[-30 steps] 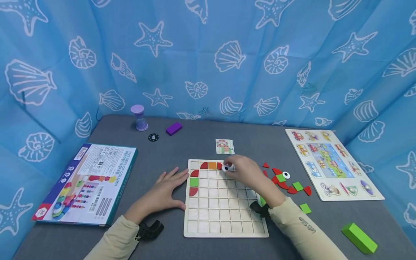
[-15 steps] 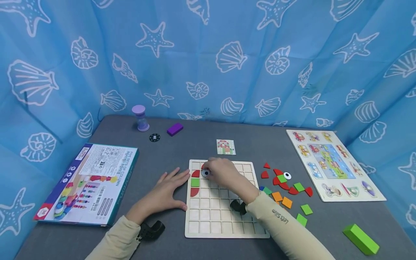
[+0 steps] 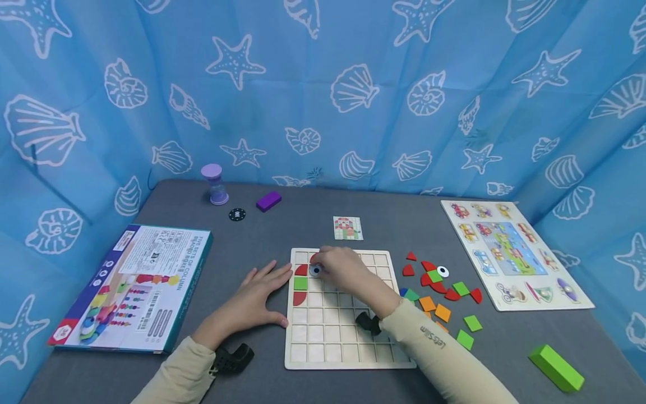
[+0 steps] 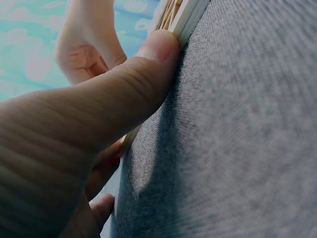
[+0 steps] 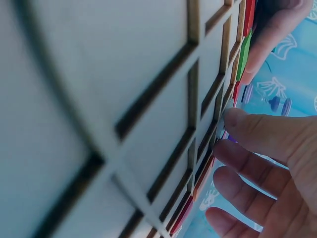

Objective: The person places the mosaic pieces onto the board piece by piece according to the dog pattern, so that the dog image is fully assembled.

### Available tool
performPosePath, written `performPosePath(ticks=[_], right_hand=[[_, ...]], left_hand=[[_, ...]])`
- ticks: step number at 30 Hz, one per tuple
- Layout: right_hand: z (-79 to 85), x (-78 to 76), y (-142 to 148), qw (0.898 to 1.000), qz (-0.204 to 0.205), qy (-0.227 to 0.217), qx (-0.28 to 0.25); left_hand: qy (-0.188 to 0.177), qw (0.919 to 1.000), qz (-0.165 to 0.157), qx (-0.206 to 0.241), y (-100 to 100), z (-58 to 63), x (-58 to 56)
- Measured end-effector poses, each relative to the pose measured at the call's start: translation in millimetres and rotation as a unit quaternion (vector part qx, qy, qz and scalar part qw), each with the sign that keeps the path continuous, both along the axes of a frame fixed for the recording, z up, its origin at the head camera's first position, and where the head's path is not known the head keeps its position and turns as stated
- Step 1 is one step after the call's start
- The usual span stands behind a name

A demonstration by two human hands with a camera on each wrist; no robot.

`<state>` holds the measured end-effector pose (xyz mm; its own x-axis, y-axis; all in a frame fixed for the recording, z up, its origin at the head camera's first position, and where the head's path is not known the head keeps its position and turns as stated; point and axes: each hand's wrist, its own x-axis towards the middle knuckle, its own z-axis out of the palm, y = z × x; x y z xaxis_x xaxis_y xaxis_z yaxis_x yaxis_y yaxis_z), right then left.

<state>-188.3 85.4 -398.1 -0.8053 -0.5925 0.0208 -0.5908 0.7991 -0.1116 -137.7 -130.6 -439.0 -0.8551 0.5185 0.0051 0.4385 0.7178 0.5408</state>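
My right hand (image 3: 348, 272) pinches a round white eye piece with a dark centre (image 3: 315, 271) at the upper left of the wooden grid board (image 3: 332, 333). The piece sits over a cell beside the red quarter-circle tile (image 3: 300, 270) in the left column. Below that tile lie a green square (image 3: 300, 283) and another red quarter circle (image 3: 299, 298). In the right wrist view, thumb and index fingertip meet right at the grid. Part of the board's top row is hidden behind the hand. My left hand (image 3: 254, 303) lies spread along the left edge, its thumb (image 4: 156, 47) touching the side.
Loose red, green and orange tiles (image 3: 442, 312) lie right of the board, with another eye piece (image 3: 442, 271). A pattern card (image 3: 348, 228) is behind it. Around these are a vehicle puzzle (image 3: 520, 252), a green block (image 3: 557, 368), a boxed toy (image 3: 133, 286), an hourglass (image 3: 215, 185) and a purple block (image 3: 268, 201).
My right hand has carried the eye piece left, from the top row to the second-row cell, then stayed there. Orange tiles at the right came into view. The left hand has stayed put.
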Motion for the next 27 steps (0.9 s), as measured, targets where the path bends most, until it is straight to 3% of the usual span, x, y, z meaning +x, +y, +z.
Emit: performPosePath(ticks=[6,13,20,27], right_hand=[[6.1,-1.1,7,1.000,-0.012,-0.015,-0.023],[20.6,-9.0,77,0.991,-0.128,-0.010,-0.045],[8.8,-19.6,161,0.973,-0.224,-0.033,-0.047],[-0.8,-23.0,189,0.967,-0.235,-0.084,-0.059]], left_hand=[[-0.009,0.9999,0.008,-0.008,3,0.0,-0.8],[-0.008,0.9999,0.007,-0.011,5,0.8,-1.3],[-0.002,1.0000,0.003,0.000,-1,-1.3,-2.1],[-0.006,0.9999,-0.006,0.011,-1,-3.3,-1.8]])
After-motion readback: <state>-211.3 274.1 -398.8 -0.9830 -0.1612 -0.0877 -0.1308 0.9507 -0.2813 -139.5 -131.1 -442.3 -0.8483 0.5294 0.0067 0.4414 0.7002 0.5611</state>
